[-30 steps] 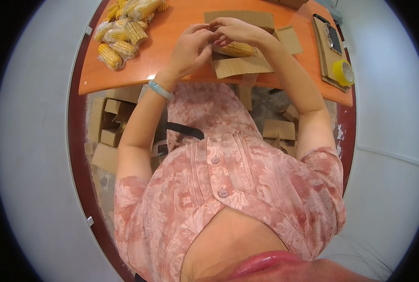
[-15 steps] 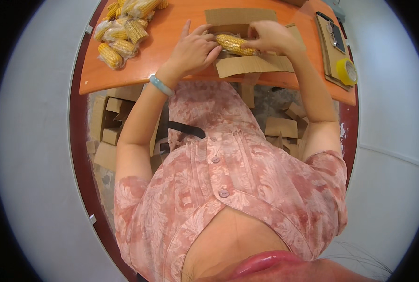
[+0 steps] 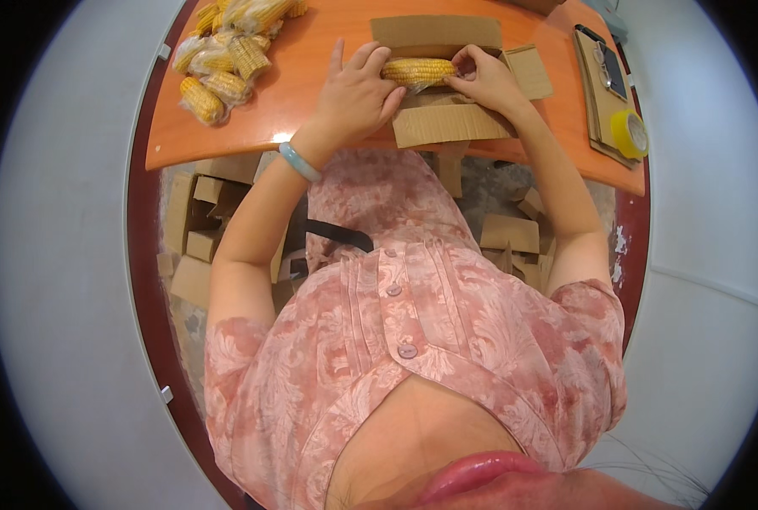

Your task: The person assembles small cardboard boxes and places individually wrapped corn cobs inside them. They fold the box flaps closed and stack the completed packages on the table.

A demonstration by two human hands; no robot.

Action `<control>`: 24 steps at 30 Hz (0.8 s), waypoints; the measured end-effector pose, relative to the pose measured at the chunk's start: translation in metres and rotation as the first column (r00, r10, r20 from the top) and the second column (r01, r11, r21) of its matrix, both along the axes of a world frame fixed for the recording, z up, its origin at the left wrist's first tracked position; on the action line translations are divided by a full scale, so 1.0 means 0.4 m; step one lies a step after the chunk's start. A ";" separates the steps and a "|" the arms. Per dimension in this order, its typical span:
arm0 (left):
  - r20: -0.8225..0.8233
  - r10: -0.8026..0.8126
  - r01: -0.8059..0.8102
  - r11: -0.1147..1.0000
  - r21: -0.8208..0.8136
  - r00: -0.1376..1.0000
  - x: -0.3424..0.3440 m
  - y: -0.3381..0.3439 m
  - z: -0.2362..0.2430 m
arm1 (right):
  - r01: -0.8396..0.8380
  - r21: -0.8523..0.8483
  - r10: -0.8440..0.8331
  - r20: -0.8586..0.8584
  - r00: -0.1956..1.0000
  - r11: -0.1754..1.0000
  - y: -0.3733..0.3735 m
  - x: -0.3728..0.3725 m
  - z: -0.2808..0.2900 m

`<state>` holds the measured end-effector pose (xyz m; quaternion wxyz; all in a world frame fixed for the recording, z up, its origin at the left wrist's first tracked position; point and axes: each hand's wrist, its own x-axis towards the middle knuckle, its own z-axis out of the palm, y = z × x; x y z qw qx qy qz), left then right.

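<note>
A yellow corn cob point(image 3: 420, 70) in clear plastic wrap lies nearly level across the mouth of an open cardboard box point(image 3: 455, 126). My left hand point(image 3: 358, 95) holds the cob's left end, with its index finger pointing up and its thumb stretched out. On the right end, my right hand point(image 3: 488, 83) pinches the cob or its wrap between thumb and fingers. The box stands on the orange table point(image 3: 302, 68) with its flaps spread outward. My hands and the cob hide most of its inside.
Several wrapped corn cobs point(image 3: 226, 64) are heaped at the table's far left. At the right lie flat cardboard point(image 3: 594, 106), glasses point(image 3: 602, 61), a dark phone point(image 3: 613, 72) and a yellow tape roll point(image 3: 629, 134). Cardboard boxes point(image 3: 194, 212) sit below the table.
The cob has turned from slanting down at the right to nearly level. My right hand has shifted slightly nearer and now pinches its right end, uncovering the box's right flap.
</note>
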<state>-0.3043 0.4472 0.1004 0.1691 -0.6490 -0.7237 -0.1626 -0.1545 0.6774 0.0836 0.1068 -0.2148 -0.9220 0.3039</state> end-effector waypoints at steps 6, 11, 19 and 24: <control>0.057 0.063 -0.065 0.997 0.049 0.996 0.008 -0.007 -0.008 | -0.024 -0.051 0.026 0.050 0.998 0.998 0.005 -0.004 0.004; 0.349 -0.056 -0.007 0.984 0.179 0.936 -0.049 -0.001 -0.008 | -0.052 -0.005 0.053 0.054 0.997 0.999 0.002 0.001 0.023; 0.122 -0.080 0.081 0.997 -0.006 0.989 -0.034 -0.020 0.026 | -0.133 0.225 0.141 -0.022 0.990 0.965 -0.020 -0.015 0.080; -0.019 -0.049 0.046 0.989 -0.138 0.999 -0.017 0.002 0.032 | -0.357 -0.300 0.405 0.115 0.907 0.885 -0.076 -0.074 0.074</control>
